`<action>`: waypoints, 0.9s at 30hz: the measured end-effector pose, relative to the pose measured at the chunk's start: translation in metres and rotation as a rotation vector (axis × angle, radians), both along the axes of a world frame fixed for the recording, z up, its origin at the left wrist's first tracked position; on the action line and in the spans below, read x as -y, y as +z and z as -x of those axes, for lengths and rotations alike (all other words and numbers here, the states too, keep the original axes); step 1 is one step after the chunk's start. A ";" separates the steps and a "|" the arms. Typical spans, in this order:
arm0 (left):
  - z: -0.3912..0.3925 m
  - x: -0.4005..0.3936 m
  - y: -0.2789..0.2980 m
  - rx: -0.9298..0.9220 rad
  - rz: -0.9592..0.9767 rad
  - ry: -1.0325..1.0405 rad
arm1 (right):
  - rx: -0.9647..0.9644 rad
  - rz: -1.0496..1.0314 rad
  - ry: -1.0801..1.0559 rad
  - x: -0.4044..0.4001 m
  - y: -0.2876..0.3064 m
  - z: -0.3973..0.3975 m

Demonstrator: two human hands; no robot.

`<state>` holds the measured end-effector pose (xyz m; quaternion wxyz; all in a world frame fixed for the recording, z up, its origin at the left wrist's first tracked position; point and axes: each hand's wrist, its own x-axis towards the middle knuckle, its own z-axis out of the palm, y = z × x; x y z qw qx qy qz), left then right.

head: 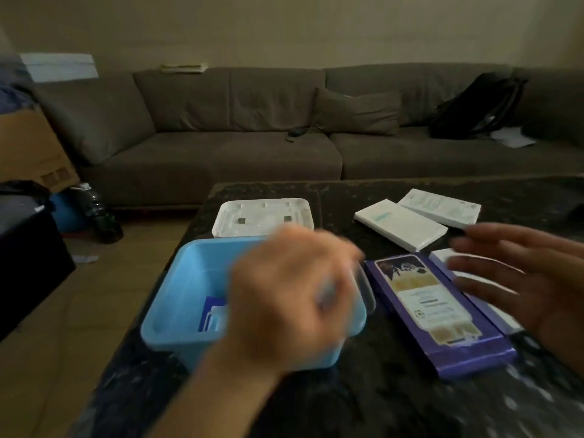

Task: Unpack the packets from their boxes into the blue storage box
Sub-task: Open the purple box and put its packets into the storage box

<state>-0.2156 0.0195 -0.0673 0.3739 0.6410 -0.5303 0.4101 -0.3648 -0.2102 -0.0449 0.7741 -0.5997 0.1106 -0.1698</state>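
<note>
Far left, on floor: cardboard carton [30, 147], dark bottle [106, 216] beside it. Brown sofa [221, 134] along rear wall w/ cushion [355, 110] and black backpack [477, 104].

Dark speckled worktop [363, 399], near side. Blue storage box [177, 298] at its left, open. 1 blue-and-white packet [213, 312] lies on the box floor; contents otherwise hidden by hand. White lid [264, 216] lies flat just behind the box, touching or nearly so.

Left hand [290, 298] over the box's right half, back of hand to camera, heavily motion-blurred. Fingers appear curled; grip state cannot be told, nor whether anything is held.

Purple box [442, 314] flat on worktop just right of the storage box, printed face up. 2 white boxes [401, 224], [441, 207] lie behind it, side by side, touching. A 3rd white box [442, 257] sits at the purple box's right, partly under the hand.

Right hand [518, 279] above the purple and 3rd white box, fingers straight and spread, pointing left, holding nothing. Contact w/ boxes not determinable.
</note>
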 end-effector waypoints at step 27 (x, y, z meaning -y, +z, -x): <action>-0.118 -0.096 -0.025 -1.235 -0.170 0.384 | -1.155 0.326 0.208 -0.136 -0.043 -0.194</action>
